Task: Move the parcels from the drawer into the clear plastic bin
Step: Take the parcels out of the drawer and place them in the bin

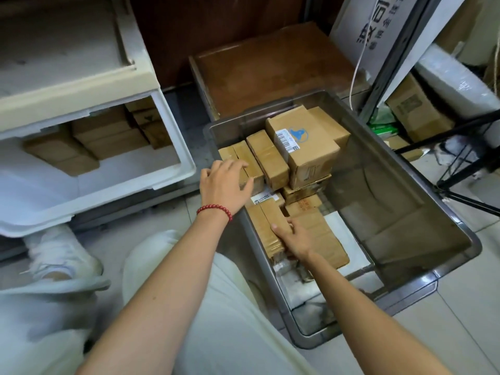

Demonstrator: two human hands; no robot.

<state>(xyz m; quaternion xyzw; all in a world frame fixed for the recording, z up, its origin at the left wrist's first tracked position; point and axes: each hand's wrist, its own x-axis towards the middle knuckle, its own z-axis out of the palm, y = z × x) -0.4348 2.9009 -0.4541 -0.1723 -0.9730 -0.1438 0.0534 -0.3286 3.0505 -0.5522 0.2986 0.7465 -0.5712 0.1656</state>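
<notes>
The clear plastic bin stands on the floor in front of me and holds several brown cardboard parcels. The largest, with a blue logo, lies on top at the far end. My left hand, with a red bead bracelet at the wrist, is closed over a small taped parcel against the bin's left wall. My right hand grips another taped parcel nearer to me inside the bin, beside a flat parcel. At the left, the white drawer is pulled out, with several parcels at its back.
A brown wooden tray lies behind the bin. Black stand legs and a shelf with cardboard boxes crowd the right side. A white sign leans at the top right. My white-trousered knees and a white shoe fill the lower left.
</notes>
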